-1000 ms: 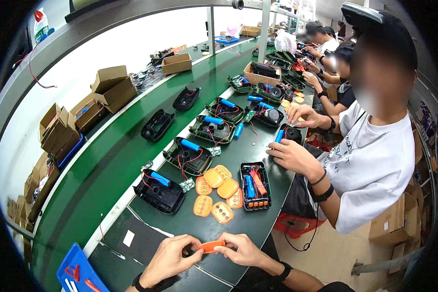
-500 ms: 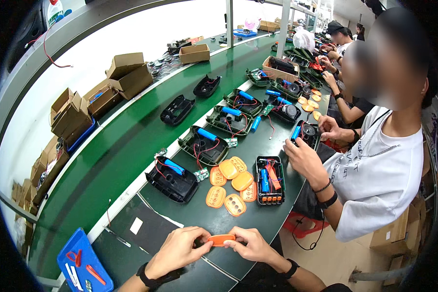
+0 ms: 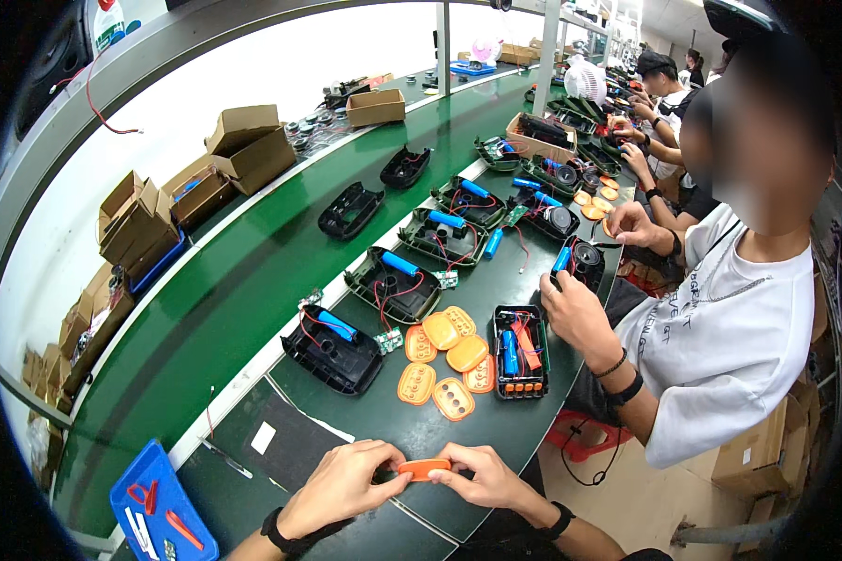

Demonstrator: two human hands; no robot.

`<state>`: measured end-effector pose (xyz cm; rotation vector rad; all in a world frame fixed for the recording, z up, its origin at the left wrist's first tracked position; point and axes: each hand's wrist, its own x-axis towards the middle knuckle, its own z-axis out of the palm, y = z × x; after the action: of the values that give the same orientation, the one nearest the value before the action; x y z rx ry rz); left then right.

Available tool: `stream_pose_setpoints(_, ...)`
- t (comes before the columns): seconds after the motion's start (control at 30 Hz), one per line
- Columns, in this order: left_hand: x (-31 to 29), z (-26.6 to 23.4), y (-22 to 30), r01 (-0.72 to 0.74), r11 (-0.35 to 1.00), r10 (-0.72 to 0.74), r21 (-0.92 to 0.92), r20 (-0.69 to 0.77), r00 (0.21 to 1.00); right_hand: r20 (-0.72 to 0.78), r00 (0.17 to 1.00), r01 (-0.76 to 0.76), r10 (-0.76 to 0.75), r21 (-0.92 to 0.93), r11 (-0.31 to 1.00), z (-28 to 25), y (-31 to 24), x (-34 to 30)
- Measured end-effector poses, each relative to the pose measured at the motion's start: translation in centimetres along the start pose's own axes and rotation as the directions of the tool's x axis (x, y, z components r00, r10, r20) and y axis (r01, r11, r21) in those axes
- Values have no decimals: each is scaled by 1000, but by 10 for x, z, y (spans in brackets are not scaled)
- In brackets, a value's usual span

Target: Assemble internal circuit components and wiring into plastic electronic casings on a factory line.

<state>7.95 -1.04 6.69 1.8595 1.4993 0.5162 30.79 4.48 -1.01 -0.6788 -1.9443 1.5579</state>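
While the left hand (image 3: 341, 486) and right hand (image 3: 482, 477) pinch opposite ends of an orange oval cover (image 3: 425, 467) between them, more orange covers (image 3: 444, 360) lie beyond on the green bench (image 3: 253, 280), beside a black open housing (image 3: 335, 348).

Orange, green, black and blue along the bench

Orange cover (image 3: 424, 467) showing against the green bench (image 3: 253, 280); black housing (image 3: 335, 348) carrying a blue cell (image 3: 337, 325).
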Motion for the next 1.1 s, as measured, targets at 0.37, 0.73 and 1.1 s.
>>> stream_pose_setpoints(0.37, 3, 1, -2, -29, 1000, 29, 7, -35, 999, 6, 1000, 17, -17, -63, 998, 1, 3, -1)
stream_pose_setpoints(0.73, -3, -3, 0, -61, 996, 65, -62, 70, 995, 72, 997, 7, -6, -25, 1000, -2, -5, -2)
stream_pose_setpoints(1.1, -13, -12, -4, -35, 995, 8, 91, 273, 962, -40, 999, 37, -30, 188, 982, 1, 1, -3)
